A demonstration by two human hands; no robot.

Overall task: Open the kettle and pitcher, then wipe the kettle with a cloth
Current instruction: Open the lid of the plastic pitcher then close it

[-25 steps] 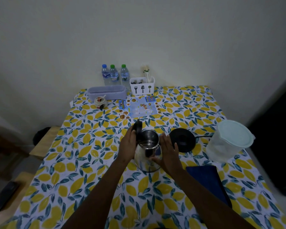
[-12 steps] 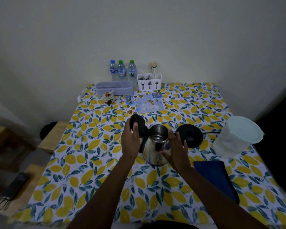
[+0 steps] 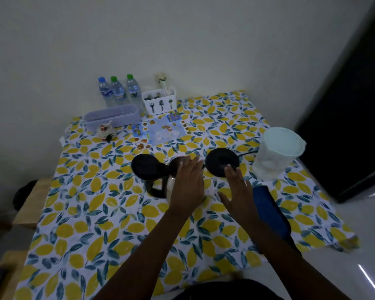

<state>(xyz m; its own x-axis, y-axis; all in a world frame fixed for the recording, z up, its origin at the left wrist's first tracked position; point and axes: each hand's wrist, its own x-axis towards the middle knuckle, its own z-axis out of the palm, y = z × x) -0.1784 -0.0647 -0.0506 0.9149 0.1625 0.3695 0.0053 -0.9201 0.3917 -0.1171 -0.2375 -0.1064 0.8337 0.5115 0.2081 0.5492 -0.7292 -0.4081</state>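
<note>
Over the open kettle (image 3: 160,187), left hand (image 3: 187,182) rests flat, grip released; right hand (image 3: 238,191) spread, empty.

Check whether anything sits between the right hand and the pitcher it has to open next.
Nothing visible blocks it. The right hand hovers open beside the kettle; the black kettle base lies just left of the path to the lidded pitcher.

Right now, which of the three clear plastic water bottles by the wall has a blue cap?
The leftmost clear plastic water bottle; the other two bottles have green caps.
</note>
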